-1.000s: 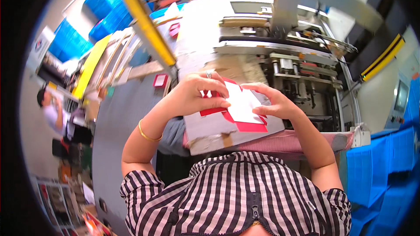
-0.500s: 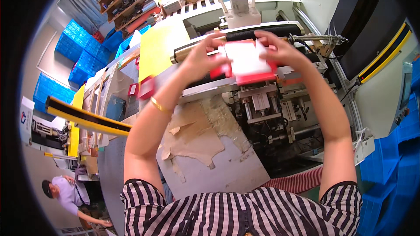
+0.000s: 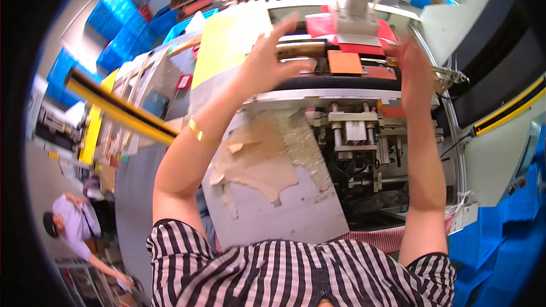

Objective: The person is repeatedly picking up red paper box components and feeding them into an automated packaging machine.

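My left hand [image 3: 270, 59] is raised over the left part of the machine's roller bed, its thumb and fingers spread, holding nothing. To the right, my right hand [image 3: 415, 68] is held up beside the right end of a red sheet [image 3: 361, 49]; motion smears its fingertips, so whether they touch the sheet is unclear. The red sheet lies below the machine's upright column [image 3: 357, 0], with a pale strip [image 3: 358, 39] along it. A glossy pinkish-red piece [image 3: 321, 25] lies left of the column. Between my hands, a flat orange block [image 3: 344, 62] rests on the machine.
A yellow sheet [image 3: 230, 34] covers the surface at left. Torn brown cardboard [image 3: 259, 162] lies on the grey board before me. Yellow-black bars [image 3: 122, 108] stick out at both sides. Blue crates [image 3: 108, 14] stand behind; another person [image 3: 71, 222] works at lower left.
Both hands were around a red piece with a white panel; now they are apart, the left one empty. Red and pale material now lies by the column. The view has shifted.
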`<state>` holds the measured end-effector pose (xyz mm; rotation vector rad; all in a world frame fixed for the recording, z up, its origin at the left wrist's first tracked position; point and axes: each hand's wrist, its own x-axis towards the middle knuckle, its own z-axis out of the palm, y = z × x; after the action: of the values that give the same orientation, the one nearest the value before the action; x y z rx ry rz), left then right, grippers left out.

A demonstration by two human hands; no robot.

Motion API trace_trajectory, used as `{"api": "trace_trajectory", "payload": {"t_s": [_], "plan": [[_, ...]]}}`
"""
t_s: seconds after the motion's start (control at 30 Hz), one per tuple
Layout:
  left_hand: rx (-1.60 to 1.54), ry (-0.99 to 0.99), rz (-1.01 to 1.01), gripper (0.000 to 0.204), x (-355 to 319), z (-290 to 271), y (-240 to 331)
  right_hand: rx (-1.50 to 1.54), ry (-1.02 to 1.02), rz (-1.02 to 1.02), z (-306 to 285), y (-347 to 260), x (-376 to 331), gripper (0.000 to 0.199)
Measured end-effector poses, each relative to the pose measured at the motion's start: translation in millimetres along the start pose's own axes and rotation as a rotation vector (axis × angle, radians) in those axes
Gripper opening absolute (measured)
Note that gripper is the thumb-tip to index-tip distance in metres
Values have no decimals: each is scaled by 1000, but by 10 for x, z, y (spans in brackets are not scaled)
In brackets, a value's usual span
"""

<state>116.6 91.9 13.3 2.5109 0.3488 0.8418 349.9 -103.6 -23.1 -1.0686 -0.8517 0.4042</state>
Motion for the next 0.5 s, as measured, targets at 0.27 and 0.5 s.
{"api": "trace_trajectory", "payload": {"t_s": [0.27,0.5], "plan": [[758,134,-532,42,-3913,-1037,-458,-203,-774,280,1167,273,-2107,21],[168,266,-716,56,-5125,-672,-707,-432,-1161,30,3065,584,-2586,26]]}}
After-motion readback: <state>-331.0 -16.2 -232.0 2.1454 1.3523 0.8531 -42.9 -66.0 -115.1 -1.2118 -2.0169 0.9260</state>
